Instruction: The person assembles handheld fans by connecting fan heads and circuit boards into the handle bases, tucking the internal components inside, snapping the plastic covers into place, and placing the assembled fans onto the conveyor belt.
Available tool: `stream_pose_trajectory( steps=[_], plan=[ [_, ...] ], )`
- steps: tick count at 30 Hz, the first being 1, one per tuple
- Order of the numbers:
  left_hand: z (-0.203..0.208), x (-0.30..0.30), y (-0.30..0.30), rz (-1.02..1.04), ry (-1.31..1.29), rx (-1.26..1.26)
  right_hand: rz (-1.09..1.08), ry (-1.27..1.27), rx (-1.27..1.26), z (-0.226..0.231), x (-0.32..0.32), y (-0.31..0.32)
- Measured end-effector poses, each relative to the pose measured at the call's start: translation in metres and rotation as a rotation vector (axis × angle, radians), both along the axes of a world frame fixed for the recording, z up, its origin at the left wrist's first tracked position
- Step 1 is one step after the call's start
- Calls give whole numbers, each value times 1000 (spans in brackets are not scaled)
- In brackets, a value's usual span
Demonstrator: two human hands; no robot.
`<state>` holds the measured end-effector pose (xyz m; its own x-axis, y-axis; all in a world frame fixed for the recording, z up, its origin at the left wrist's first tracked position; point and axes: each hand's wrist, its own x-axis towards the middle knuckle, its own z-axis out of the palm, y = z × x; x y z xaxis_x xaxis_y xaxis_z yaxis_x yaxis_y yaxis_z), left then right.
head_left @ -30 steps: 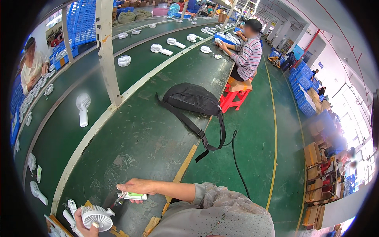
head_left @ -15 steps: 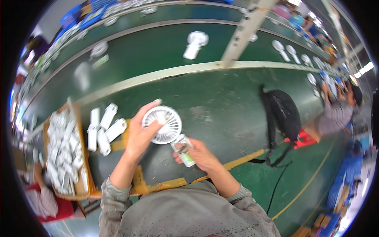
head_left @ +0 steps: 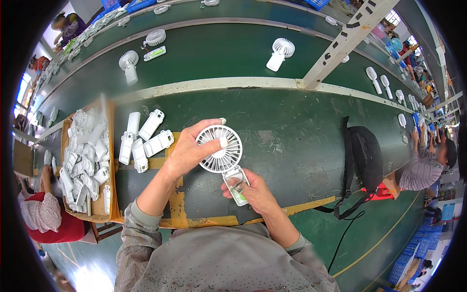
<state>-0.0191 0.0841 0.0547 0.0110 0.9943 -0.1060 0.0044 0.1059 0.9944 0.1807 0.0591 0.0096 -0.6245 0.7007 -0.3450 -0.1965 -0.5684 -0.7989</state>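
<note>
A white handheld fan (head_left: 232, 155) is held between my two hands above the dark green bench. My left hand (head_left: 187, 151) grips its round grille, thumb across the front and fingers behind. Around the handle (head_left: 238, 197), which is uncovered and shows a green part inside, my right hand (head_left: 254, 191) is closed, its thumb laid over the opening. What the right fingertips touch inside is hidden. To the left of my left hand lie several white handle covers (head_left: 158, 142) on the bench.
At the left, a cardboard box (head_left: 113, 194) holds many white plastic parts. A black bag (head_left: 367, 153) lies at the right, its straps over the bench edge. Beyond a pale rail (head_left: 214, 86), more white fans (head_left: 282, 48) rest on a green conveyor. Other people sit on both sides.
My view has shifted, so the surroundings sit differently in the picture. Both hands keep hold of the fan, nearly in the same pose.
</note>
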Motion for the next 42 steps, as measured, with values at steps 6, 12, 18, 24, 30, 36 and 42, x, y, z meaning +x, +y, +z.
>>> stream_pose_trajectory(
  steps=[6, 12, 18, 24, 30, 36, 42],
  plan=[
    [1, 0, -1, -35, -39, -64, 43, -100, 137, 1, -4, 1],
    [0, 7, -15, 208, 781, 535, -30, -235, 69, -12, -13, 9],
    [-20, 27, -48, -24, 700, 461, -76, -239, -44, -26, -25, 14],
    [-38, 24, -46, -14, 654, 347, -13, -194, -98, -23, -21, 12],
    [-44, 23, -47, 24, 672, 392, -75, -66, -175, -23, -16, 9],
    [-47, 26, -48, 43, 740, 446, -124, 30, -256, -23, -13, 10],
    [-41, 27, -51, 41, 790, 457, -153, -21, -267, -20, -16, 11]
  ],
)
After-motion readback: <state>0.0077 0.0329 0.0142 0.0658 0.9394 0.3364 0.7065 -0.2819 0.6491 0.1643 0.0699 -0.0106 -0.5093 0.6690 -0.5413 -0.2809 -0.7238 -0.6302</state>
